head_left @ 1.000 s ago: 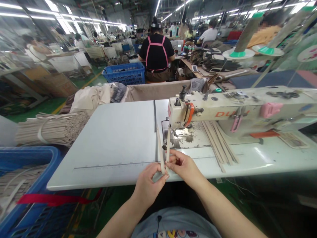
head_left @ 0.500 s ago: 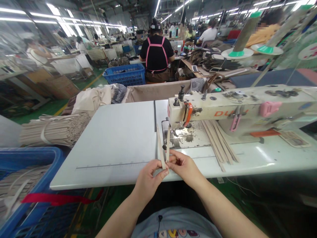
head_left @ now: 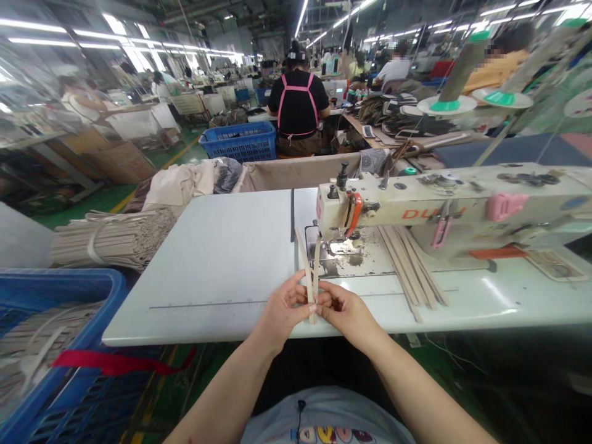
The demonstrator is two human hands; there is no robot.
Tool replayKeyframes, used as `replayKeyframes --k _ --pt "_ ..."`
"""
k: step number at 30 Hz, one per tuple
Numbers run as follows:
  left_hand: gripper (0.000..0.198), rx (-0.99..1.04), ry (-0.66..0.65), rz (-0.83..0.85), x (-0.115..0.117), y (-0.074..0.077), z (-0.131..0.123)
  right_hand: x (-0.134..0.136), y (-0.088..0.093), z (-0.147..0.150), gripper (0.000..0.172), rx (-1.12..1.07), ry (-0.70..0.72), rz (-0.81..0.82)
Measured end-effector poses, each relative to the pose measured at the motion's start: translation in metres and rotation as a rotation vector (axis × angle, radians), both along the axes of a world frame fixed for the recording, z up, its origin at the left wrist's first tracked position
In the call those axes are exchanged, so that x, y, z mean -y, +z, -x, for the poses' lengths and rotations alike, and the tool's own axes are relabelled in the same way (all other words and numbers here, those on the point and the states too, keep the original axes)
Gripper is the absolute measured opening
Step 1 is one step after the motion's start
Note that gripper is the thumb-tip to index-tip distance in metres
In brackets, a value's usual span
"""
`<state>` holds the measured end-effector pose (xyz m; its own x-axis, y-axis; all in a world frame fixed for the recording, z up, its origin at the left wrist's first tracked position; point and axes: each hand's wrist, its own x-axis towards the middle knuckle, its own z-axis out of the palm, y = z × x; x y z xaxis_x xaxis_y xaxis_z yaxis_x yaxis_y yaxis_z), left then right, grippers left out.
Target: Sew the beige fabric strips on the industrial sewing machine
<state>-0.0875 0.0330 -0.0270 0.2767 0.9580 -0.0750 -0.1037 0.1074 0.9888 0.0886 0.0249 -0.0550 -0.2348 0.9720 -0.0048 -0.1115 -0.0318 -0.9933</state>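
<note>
Head view: L hand & R hand, each pinching pale strip (folded or two, can't tell), near edge of table, near-left of sewing machine; handling underway; loose strips R, tied bundle L, unheld; sewn/unsewn unclear.

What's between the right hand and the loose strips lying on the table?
The head view shows white tabletop with a faint line, between right hand and strips.
</note>
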Motion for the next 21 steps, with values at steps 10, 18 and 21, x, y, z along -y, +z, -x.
replayKeyframes --k 10,18,21 --pt "0.104 0.010 -0.003 0.028 -0.004 -0.005 0.002 0.011 0.008 -0.015 0.034 0.092 -0.149 -0.025" --pt "0.072 -0.182 0.004 0.033 0.009 -0.004 0.005 0.043 0.026 -0.124 0.043 0.638 -0.748 -0.305" --pt "0.077 -0.198 0.072 0.032 0.014 -0.007 0.007 0.050 0.018 -0.189 0.033 0.879 -1.093 -0.293"
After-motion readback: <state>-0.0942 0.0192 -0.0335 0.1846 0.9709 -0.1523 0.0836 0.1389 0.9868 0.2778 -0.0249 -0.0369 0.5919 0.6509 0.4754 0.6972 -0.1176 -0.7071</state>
